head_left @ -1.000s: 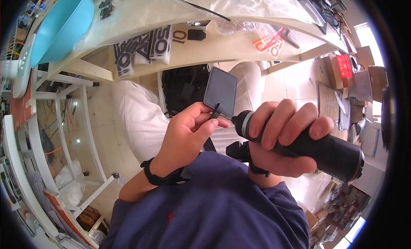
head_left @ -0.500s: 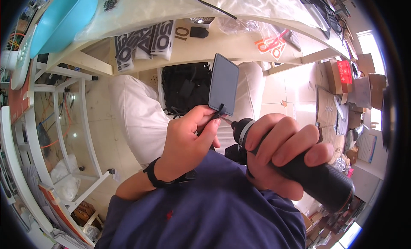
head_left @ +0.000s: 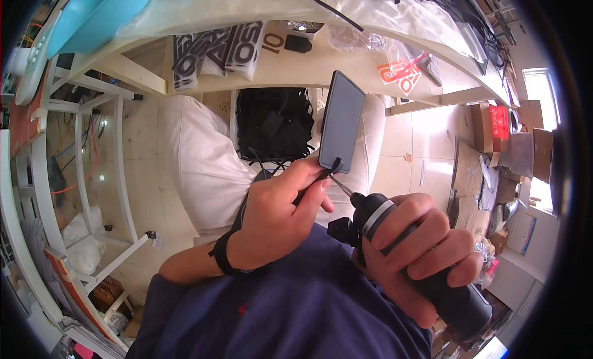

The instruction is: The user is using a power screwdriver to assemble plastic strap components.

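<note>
A black screwdriver [head_left: 371, 208] slants, its bit [head_left: 343, 186] near the strap [head_left: 337, 165] on a tilted grey panel [head_left: 342, 124]

and it's bright daylight over on the right, a window [head_left: 539, 90] blazing away with brown cardboard boxes [head_left: 485, 139] piled near it and a pale wall [head_left: 543, 232] lower down! the light-coloured tiled floor [head_left: 395, 139] catches glossy patches (quite a shine there), a pale wooden bench [head_left: 321, 65] spans the far side, and a white metal frame [head_left: 124, 167] holds the left.
</note>
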Motion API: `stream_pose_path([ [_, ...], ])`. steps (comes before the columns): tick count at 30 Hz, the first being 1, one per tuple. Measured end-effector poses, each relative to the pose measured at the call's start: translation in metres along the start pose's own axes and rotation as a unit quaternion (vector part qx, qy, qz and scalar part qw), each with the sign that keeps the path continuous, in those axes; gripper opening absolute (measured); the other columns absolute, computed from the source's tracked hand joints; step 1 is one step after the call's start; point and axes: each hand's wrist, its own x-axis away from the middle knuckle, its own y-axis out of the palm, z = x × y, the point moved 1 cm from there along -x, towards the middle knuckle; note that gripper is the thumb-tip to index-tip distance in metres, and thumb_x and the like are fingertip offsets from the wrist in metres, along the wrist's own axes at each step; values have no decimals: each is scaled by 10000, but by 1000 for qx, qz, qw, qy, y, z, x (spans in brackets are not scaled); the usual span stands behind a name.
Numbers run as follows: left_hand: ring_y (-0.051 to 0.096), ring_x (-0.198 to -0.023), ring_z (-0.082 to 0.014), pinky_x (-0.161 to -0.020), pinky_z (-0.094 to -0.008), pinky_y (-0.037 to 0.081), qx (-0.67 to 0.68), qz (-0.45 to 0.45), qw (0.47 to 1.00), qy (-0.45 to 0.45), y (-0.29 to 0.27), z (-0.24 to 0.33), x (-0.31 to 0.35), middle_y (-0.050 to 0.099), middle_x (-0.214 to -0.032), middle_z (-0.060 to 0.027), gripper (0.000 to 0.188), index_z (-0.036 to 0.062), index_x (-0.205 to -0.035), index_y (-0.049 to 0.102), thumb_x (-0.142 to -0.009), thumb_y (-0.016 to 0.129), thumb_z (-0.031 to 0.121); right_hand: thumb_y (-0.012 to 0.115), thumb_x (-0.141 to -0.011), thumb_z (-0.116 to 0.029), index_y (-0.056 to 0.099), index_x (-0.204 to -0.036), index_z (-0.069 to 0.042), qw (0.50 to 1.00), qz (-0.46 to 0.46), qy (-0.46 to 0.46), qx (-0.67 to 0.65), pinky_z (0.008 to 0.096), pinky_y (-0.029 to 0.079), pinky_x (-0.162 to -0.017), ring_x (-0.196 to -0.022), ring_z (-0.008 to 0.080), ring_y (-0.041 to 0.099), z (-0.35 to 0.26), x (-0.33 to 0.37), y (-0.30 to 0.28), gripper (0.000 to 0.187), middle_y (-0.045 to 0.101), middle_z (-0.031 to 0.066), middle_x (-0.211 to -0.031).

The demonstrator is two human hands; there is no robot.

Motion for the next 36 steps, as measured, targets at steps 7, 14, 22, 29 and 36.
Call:
stream_pose_path([
  [7, 708, -920, -197, -835, -285, 548, 119, -33, 991, -57, 4, -2, -5, 696, -1113, -159, 225, -109, -1172, 572, -978, 474, -52, 764, -861, -403, 524, -1122, -69, 999, -39, -16, 22, 259, 506, -487, -595, 112, 547, -3, -3, -1, 487, 535, 7, -816],
  [14, 707, -987, -224, -881, -296, 551, 172, -24, 980, -95, 3, 3, -6, 706, -1090, -158, 226, -113, -1165, 601, -1002, 474, -23, 775, -844, -421, 536, -1120, -63, 997, -54, -41, 25, 251, 518, -494, -597, 100, 562, -1, 1, 2, 512, 553, 3, -823],
  [22, 712, -958, -185, -819, -285, 563, 109, -3, 989, -96, 5, 13, -3, 736, -996, -140, 208, -89, -1071, 663, -1007, 509, 34, 708, -901, -396, 495, -1102, -68, 995, -77, -52, 29, 270, 511, -481, -594, 131, 548, -5, -6, 8, 439, 533, 35, -820],
  [29, 720, -884, -177, -762, -272, 568, 69, 32, 995, -68, 9, 7, 0, 733, -969, -133, 196, -92, -1065, 659, -1002, 516, 27, 711, -921, -330, 385, -1079, -65, 990, -106, -90, -17, 327, 517, -484, -596, 189, 572, -1, 4, 4, 448, 531, 95, -844],
  [36, 715, -763, -149, -673, -262, 583, 3, 17, 1000, -20, 1, 12, 1, 731, -938, -133, 182, -84, -1072, 653, -977, 516, -12, 639, -952, -399, 453, -1119, -69, 989, -139, -29, 33, 304, 536, -477, -593, 159, 543, -10, -6, 10, 413, 520, 46, -822],
])
